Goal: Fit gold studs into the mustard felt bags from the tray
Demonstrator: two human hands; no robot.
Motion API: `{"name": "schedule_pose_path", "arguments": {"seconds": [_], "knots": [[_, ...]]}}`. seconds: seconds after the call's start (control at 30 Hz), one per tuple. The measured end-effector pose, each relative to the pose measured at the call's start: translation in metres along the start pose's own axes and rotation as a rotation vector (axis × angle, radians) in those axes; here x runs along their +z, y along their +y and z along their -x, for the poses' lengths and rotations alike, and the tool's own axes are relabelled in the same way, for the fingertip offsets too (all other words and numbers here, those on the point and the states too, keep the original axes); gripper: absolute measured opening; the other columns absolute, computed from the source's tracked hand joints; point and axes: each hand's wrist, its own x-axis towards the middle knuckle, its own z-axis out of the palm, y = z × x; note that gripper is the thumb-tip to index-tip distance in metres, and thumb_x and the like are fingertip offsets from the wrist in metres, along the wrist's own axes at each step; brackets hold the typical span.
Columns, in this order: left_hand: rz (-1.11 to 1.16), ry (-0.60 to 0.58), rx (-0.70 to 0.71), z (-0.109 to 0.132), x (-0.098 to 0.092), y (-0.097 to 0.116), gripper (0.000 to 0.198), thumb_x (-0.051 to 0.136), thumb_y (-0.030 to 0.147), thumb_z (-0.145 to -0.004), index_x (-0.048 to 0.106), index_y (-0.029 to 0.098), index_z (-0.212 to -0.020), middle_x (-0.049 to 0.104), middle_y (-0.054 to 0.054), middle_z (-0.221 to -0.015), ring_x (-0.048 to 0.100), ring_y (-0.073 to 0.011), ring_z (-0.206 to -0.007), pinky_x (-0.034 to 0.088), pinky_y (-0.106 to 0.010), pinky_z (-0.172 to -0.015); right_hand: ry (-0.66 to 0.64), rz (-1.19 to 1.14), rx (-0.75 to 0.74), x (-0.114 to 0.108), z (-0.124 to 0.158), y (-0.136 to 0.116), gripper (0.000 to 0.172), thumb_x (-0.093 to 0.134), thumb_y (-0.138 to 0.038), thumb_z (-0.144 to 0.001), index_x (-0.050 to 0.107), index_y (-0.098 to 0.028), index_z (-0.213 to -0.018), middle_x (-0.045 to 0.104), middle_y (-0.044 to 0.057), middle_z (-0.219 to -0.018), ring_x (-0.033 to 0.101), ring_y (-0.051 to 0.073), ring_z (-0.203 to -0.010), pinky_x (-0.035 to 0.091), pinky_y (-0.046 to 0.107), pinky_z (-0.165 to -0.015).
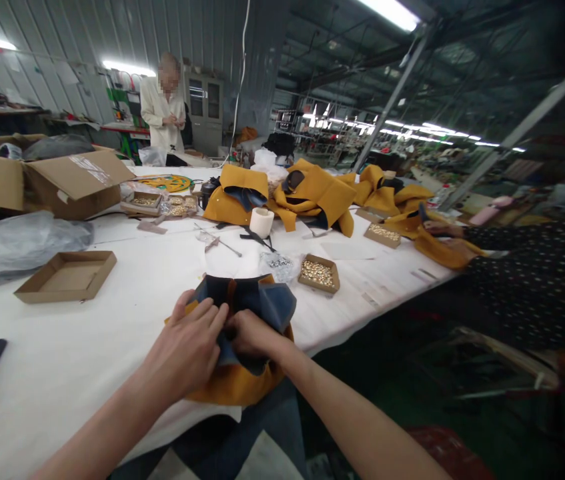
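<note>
A person's two bare hands worked at a mustard-yellow bag piece (239, 387) with a dark blue lining, which sat at the near edge of a white-covered table (87, 360), its mouth open upward. The left hand (187, 347) lay over the left side of the mouth, back upward and fingers bent against the material; whether its thumb pinched the edge could not be told. The right hand (249, 333) reached into the opening with its fingers curled; their tips were hidden, so what that grip held, if anything, could not be told.

The step in hand seemed to be handling the inside of the piece, one hand steadying the mouth while the other worked within. The next move seemed to call for keeping that mouth spread and the lining out of the right fingers' way.

Just beyond, to the right, stood a cardboard tray (318, 287) of gold-coloured studs (317, 272), beside a clear plastic bag (282, 267) of small silvery parts. More yellow pieces (325, 190) were heaped farther back. At the right, a co-worker in a dotted sleeve (517, 250) handled another yellow piece (435, 248).
</note>
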Motion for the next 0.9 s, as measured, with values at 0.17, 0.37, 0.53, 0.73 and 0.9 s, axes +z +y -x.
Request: {"name": "schedule_pose_path", "arguments": {"seconds": [0.17, 0.37, 0.53, 0.73, 0.9], "knots": [[0.071, 0.028, 0.001, 0.015, -0.049, -0.021, 0.025, 0.054, 0.034, -0.117, 0.076, 0.023, -0.121, 0.077, -0.007, -0.111, 0.070, -0.0296, -0.117, 0.032, -0.062, -0.125, -0.039, -0.406, 0.161, -0.006, 0.005, -0.003, 0.015, 0.095, -0.020, -0.079, 0.094, -0.017, -0.094, 0.085, 0.001, -0.082, 0.074, 0.016, -0.076, 0.050, 0.021, -0.064], [0.227, 0.194, -0.126, 0.033, -0.047, -0.037, 0.034, 0.063, 0.040, -0.118, 0.076, 0.026, -0.090, 0.077, 0.004, -0.092, 0.073, -0.0180, -0.090, 0.031, -0.054, -0.133, -0.056, -0.463, 0.161, -0.009, 0.008, -0.003, 0.013, 0.095, -0.027, -0.085, 0.095, -0.022, -0.096, 0.087, 0.000, -0.088, 0.076, 0.019, -0.082, 0.050, 0.025, -0.070], [0.160, 0.400, -0.273, 0.035, -0.026, -0.028, 0.032, 0.077, 0.059, -0.110, 0.083, 0.027, -0.104, 0.084, 0.001, -0.092, 0.079, -0.0279, -0.096, 0.056, -0.048, -0.113, -0.034, -0.351, 0.127, 0.002, 0.009, -0.004, 0.019, 0.081, -0.018, -0.092, 0.093, -0.020, -0.107, 0.087, 0.003, -0.095, 0.074, 0.018, -0.084, 0.047, 0.026, -0.071], [-0.093, 0.410, -0.159, 0.030, -0.041, -0.009, 0.012, 0.075, 0.037, -0.111, 0.078, 0.026, -0.114, 0.083, -0.008, -0.116, 0.080, -0.0324, -0.109, 0.044, -0.068, -0.132, 0.013, -0.309, 0.126, 0.011, 0.012, -0.003, 0.017, 0.077, -0.019, -0.092, 0.090, -0.023, -0.102, 0.087, 0.001, -0.098, 0.075, 0.019, -0.086, 0.049, 0.026, -0.076], [0.080, 0.171, -0.548, 0.028, -0.037, -0.016, 0.103, 0.071, 0.050, -0.106, 0.013, 0.024, -0.187, 0.041, -0.026, -0.183, 0.066, -0.0484, -0.149, 0.065, -0.058, -0.106, 0.124, -0.243, 0.125, 0.017, 0.011, -0.001, 0.015, 0.081, -0.022, -0.090, 0.091, -0.029, -0.098, 0.087, -0.003, -0.093, 0.077, 0.019, -0.087, 0.048, 0.028, -0.080]]}}
